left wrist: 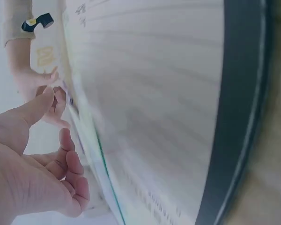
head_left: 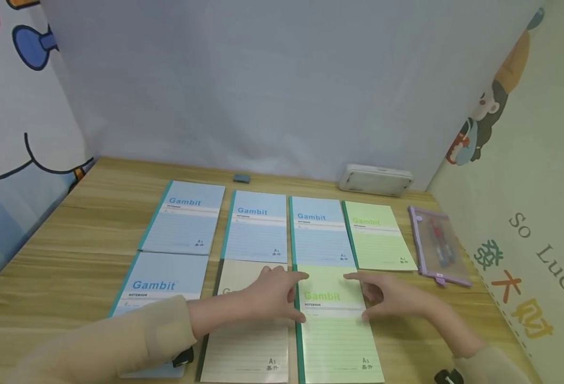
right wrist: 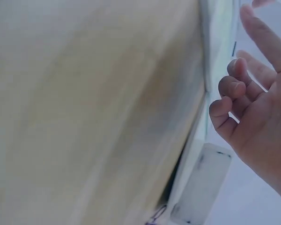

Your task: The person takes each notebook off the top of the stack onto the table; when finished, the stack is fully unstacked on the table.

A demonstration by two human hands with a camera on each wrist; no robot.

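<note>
A light-green "Gambit" notebook (head_left: 336, 346) with a teal spine lies at the front of the wooden table. My left hand (head_left: 273, 293) is over its left edge and the neighbouring beige notebook (head_left: 245, 349), thumb and index finger extended, the other fingers loosely bent. Mirroring it, my right hand (head_left: 397, 294) is at the green notebook's right edge, thumb and index finger pointing inward. Neither hand holds anything; whether the fingertips touch the cover cannot be made out. In the left wrist view, the beige notebook (left wrist: 150, 93) fills much of the frame beside the hand.
Behind lie three blue notebooks (head_left: 320, 232) and another green notebook (head_left: 381, 240) in a row. A further blue notebook (head_left: 164, 274) is partly under the left sleeve. A purple-edged zip pouch (head_left: 442, 250) lies right; a white case (head_left: 376, 180) and small grey-blue block (head_left: 241, 178) stand at the back.
</note>
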